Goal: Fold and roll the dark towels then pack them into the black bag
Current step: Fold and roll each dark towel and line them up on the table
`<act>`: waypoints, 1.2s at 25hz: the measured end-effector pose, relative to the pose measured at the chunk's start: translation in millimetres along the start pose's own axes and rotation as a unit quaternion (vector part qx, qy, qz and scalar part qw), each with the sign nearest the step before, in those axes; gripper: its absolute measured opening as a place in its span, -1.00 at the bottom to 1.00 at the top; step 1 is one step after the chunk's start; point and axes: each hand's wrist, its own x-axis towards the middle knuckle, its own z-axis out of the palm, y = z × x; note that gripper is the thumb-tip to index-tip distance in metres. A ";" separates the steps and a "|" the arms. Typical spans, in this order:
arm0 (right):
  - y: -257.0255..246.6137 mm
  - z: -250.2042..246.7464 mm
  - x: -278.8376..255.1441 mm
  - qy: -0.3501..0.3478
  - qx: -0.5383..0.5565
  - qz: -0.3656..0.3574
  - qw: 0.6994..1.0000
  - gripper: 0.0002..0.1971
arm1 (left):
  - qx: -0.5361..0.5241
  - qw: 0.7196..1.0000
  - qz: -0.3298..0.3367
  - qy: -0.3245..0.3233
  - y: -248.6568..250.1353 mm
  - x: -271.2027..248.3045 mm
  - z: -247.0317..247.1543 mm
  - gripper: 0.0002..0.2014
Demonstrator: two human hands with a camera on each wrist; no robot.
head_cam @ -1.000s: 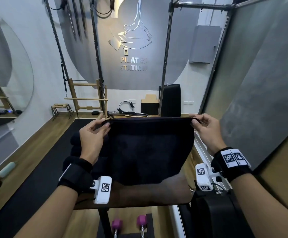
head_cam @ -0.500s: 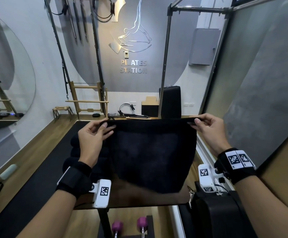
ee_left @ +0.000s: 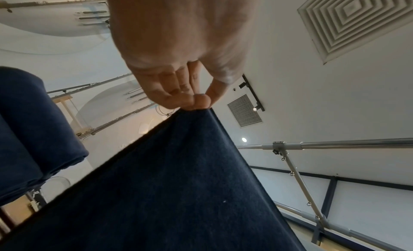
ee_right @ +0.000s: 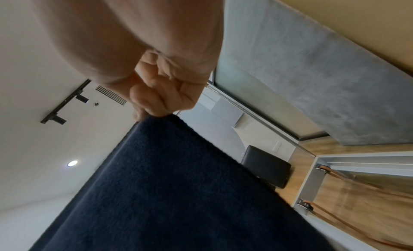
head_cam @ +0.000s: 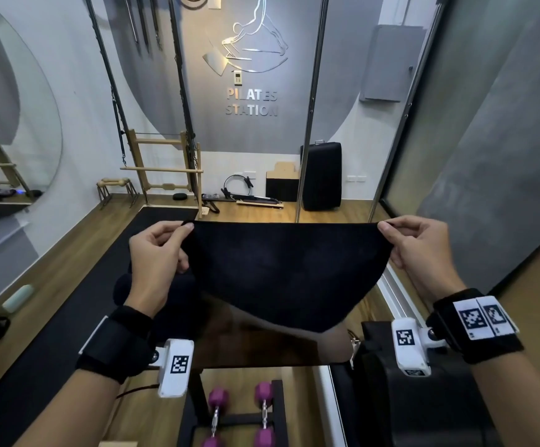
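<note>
Above a dark brown tabletop (head_cam: 262,346), one dark navy terry towel (head_cam: 284,272) hangs spread between 2 hands, top edge pulled taut, lower edge sagging to a point clear of the surface. L hand (head_cam: 157,253) pinches the top-left corner betw. thumb & fingertips (ee_left: 196,100); R hand (head_cam: 420,250) pinches the top-right corner the same way, fingers (ee_right: 161,99) curled tight on the hem. Both wrists carry black straps w/ white marker-tagged camera blocks. Behind the L hand sits a stack of rolled dark towels (head_cam: 152,288); wrist view shows at least 2 rolls (ee_left: 33,131), exact count can't be told. A black bag (head_cam: 423,398) stands at lower right, just beside the table. Under the table: 2 purple dumbbells (head_cam: 239,414) on a black rack. Farther back, a silver "PILATES STATION" wall sign (head_cam: 252,102), 1 upright black padded box (head_cam: 322,175), 1 wooden ladder frame (head_cam: 162,169) by a black floor mat (head_cam: 52,317).
</note>
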 end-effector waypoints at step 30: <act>202.4 59.9 -81.4 -0.097 -0.099 0.275 0.952 -0.69 | 0.364 0.886 -0.225 -0.181 -192.9 -64.4 -2.4 -0.60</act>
